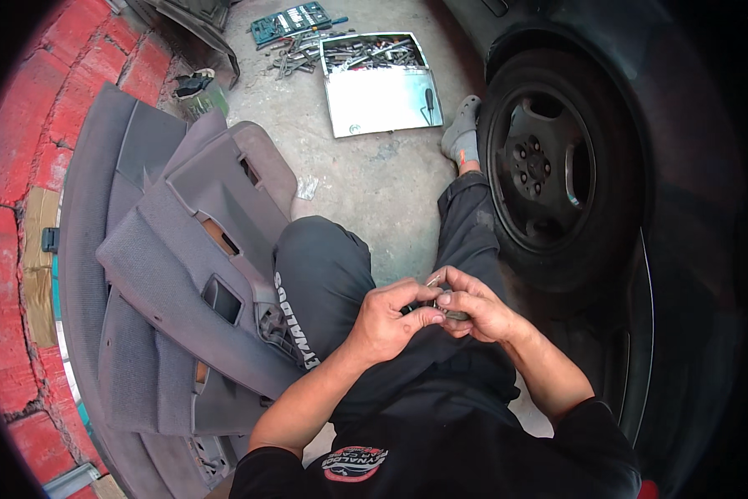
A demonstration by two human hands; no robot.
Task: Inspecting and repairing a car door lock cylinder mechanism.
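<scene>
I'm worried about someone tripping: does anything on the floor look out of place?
Yes: loose tools lie heaped on the floor beside the open toolbox, and a dark tool rests on its lid, not inside.

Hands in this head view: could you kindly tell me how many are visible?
2: the left hand and the right hand, together below the picture's centre, fingers around a small dark object.

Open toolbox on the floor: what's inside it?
Inside the toolbox lies a jumble of metal hand tools. The top layer hides its bottom and anything lying beneath.
</scene>
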